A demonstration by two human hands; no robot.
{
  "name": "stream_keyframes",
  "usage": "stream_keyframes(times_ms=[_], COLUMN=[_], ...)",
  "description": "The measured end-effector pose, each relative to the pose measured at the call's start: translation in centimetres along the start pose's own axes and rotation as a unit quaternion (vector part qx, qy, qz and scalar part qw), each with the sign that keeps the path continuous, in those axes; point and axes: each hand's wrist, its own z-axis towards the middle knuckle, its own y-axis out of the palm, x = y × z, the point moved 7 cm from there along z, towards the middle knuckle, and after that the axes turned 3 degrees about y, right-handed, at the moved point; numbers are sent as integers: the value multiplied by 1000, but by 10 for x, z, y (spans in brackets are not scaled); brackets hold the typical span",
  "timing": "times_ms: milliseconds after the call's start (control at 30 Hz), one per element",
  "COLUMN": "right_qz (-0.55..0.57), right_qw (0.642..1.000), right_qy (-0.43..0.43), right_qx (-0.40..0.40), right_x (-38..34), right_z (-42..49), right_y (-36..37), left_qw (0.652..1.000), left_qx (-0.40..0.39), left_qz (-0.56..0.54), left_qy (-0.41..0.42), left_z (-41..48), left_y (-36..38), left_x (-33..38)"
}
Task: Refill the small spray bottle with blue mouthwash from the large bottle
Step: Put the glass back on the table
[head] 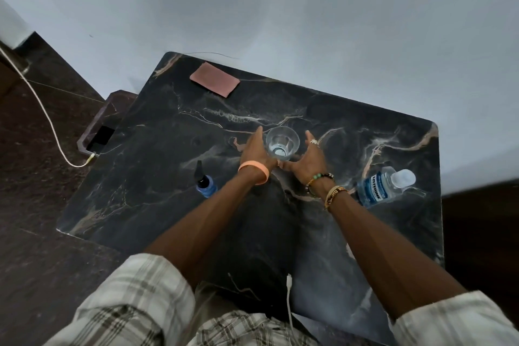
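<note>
A small blue spray bottle (205, 182) with a black nozzle stands on the dark marble table (168, 149) left of my arms. The large mouthwash bottle (384, 184), white cap on and blue label showing, stands to the right. Between them sits a clear drinking glass (282, 143) with a little liquid at its bottom. My left hand (256, 149) lies with straight fingers along the glass's left side. My right hand (307, 157) lies open on its right side, thumbs nearly meeting in front of the glass. Whether the palms touch the glass I cannot tell.
A pink cloth (214, 79) lies at the table's far edge by the pale wall. A phone (101, 139) on a white charging cable (47, 118) rests on a lower ledge left of the table. Another white cable (289, 298) hangs near my shirt.
</note>
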Motion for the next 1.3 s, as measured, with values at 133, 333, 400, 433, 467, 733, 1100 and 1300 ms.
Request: stream_keyframes(times_ms=[133,333,400,433,467,733,1100,1300], right_qz=[26,55,68,68,67,76,54,13], right_qw=[998,988,985,984,984,988,990,994], right_qy=[-59,-142,-157,-161,-164,-130,-128,-109], right_qx=[-25,19,21,22,21,-16,17,29], right_x=[-15,-25,-24,-25,-25,-26,-22,-29], right_z=[6,-6,-10,-12,-13,-13,-17,6], right_y=[7,1,0,0,0,-3,-3,-15], left_qw=[998,993,988,987,985,992,990,994], left_qx=[-24,50,62,65,68,7,-4,-20], left_qz=[40,-26,-46,-52,-57,-111,-113,-79], left_qy=[40,108,133,141,146,68,83,78], left_z=[17,7,2,-1,-3,6,6,29], left_y=[2,-6,-7,-7,-8,-6,-6,-3], left_x=[10,11,12,12,13,1,3,21])
